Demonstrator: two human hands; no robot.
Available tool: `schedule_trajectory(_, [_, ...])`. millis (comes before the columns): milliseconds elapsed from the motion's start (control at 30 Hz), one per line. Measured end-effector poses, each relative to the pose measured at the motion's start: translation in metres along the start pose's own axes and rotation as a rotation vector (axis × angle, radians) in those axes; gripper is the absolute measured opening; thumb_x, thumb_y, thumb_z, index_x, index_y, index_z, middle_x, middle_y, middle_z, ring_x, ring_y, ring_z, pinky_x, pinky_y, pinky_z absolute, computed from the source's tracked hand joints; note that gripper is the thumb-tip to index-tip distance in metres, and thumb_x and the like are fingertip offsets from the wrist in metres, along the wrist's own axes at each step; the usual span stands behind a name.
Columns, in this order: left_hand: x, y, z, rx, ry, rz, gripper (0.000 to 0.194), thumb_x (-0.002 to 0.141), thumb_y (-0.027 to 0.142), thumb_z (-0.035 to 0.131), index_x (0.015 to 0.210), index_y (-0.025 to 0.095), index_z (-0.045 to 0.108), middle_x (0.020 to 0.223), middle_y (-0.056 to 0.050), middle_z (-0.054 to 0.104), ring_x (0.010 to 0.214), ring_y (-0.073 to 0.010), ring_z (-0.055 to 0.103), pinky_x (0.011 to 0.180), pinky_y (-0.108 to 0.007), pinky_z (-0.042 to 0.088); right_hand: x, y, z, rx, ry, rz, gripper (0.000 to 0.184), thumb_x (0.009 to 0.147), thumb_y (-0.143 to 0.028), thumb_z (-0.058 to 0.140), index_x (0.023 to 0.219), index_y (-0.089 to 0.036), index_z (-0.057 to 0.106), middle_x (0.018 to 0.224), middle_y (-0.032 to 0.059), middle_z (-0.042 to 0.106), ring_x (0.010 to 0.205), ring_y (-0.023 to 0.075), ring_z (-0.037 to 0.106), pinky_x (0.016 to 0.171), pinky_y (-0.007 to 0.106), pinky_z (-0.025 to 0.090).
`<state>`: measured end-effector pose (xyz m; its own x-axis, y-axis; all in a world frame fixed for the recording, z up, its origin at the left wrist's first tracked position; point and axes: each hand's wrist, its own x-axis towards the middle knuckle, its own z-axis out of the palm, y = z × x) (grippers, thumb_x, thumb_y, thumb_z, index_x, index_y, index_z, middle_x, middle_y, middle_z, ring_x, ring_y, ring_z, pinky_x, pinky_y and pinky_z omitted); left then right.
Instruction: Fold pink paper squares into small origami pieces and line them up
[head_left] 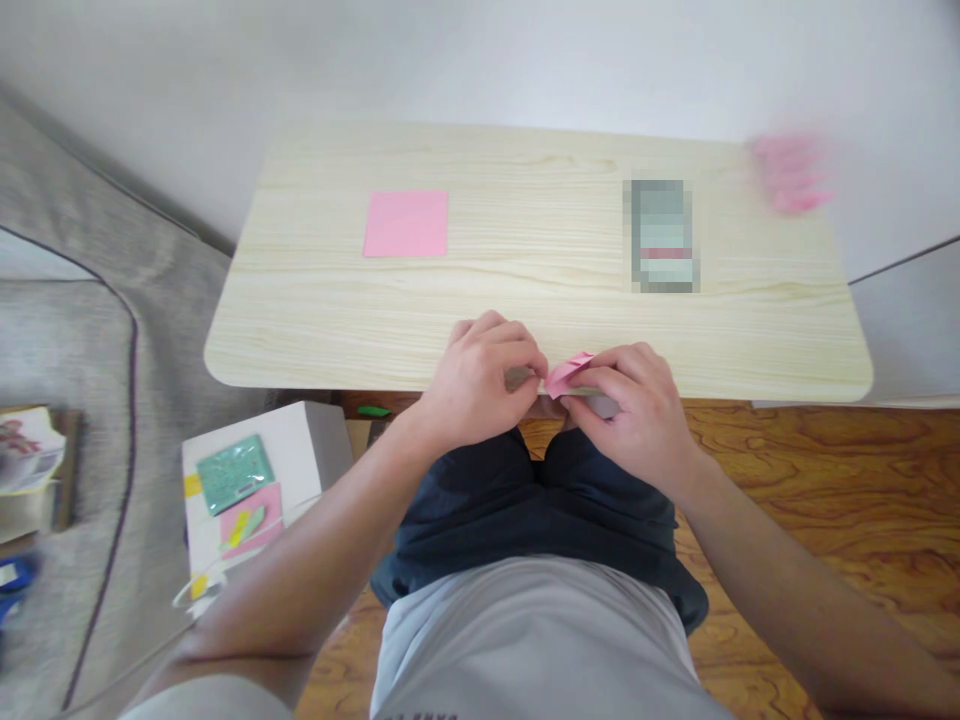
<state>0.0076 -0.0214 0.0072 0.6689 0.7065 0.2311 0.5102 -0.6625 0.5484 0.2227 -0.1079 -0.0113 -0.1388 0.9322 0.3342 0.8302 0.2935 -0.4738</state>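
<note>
A small piece of folded pink paper (568, 375) is held just above the front edge of the pale wooden table (315, 330). My right hand (637, 405) pinches it between thumb and fingers from the right. Curled in from the other side, my left hand (487, 375) has thumb and forefinger pressed together at the paper's left tip. Its fingers partly hide what they grip there. Beyond my hands, a flat pink paper sheet (406, 224) lies on the table to the left.
A blurred-out rectangular object (661, 237) lies right of centre. Several blurred pink pieces (792, 174) sit in the far right corner. Left of my legs, a white box (304, 455) carries a green packet (235, 473) and pink paper (264, 537). A grey couch (176, 330) borders the left side.
</note>
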Motion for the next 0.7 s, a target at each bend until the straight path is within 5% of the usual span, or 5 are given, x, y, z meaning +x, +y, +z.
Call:
schedule_trajectory(300, [-0.009,-0.003,0.008,0.020,0.037,0.028,0.014,0.091,0.023,0.066,0.088,0.028,0.079,0.102,-0.001,0.075,0.105,-0.0231,0.058,0.098,-0.044,0.038,-0.004,-0.009,0.007,-0.011,0.059,-0.022,0.010,0.092,-0.026,0.074,0.099,-0.032,0.077,0.107,0.0021,0.074,0.105,0.0259,0.061,0.091,0.046,0.043])
schedule_trajectory(700, [-0.010,-0.002,0.008,0.005,0.051,0.023,0.014,0.089,0.022,0.066,0.086,0.028,0.079,0.103,-0.002,0.075,0.105,-0.0240,0.059,0.098,-0.046,0.039,-0.005,-0.027,0.020,-0.020,0.172,0.171,0.003,0.091,-0.026,0.074,0.090,-0.029,0.073,0.103,0.0049,0.073,0.105,0.0295,0.060,0.093,0.051,0.043])
